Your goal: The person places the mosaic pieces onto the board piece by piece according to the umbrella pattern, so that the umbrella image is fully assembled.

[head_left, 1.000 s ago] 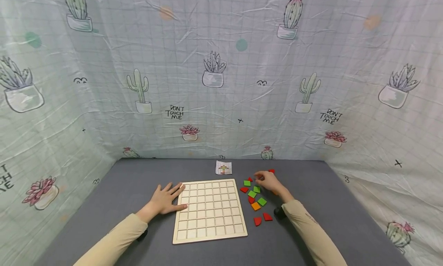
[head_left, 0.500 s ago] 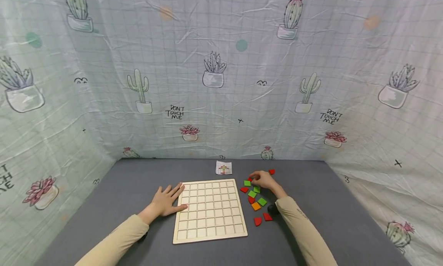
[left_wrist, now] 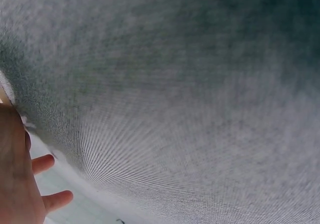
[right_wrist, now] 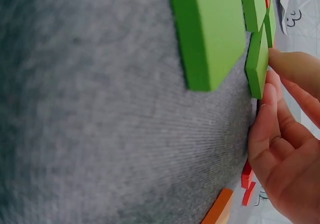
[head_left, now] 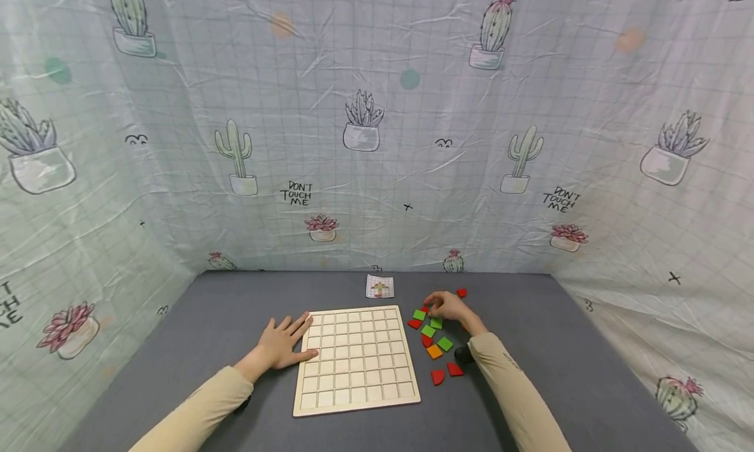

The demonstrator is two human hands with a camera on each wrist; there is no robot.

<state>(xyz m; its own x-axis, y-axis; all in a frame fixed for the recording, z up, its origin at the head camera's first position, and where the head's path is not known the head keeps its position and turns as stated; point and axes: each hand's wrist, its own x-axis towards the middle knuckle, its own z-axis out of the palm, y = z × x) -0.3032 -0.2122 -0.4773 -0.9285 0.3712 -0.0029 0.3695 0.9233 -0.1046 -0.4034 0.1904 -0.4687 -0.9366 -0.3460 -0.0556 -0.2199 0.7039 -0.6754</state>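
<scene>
With its fingers spread, my left hand rests at the left edge of the square wooden grid board; its fingertips and thumb touch the frame. My right hand is right of the board, fingers bent down over the far end of the loose pieces. A red piece lies at its fingertips, beside a green piece. In the right wrist view the thumb of the right hand is against or just beside a green piece; whether anything is pinched is hidden.
A small printed card lies behind the board. Several green and red pieces and an orange piece lie right of the board. One red piece is beyond the right hand. A patterned curtain stands behind the grey table.
My right hand has moved left onto the far pieces. The red and green pieces by its fingertips have shifted slightly toward me. My left hand has stayed at the board's edge.
</scene>
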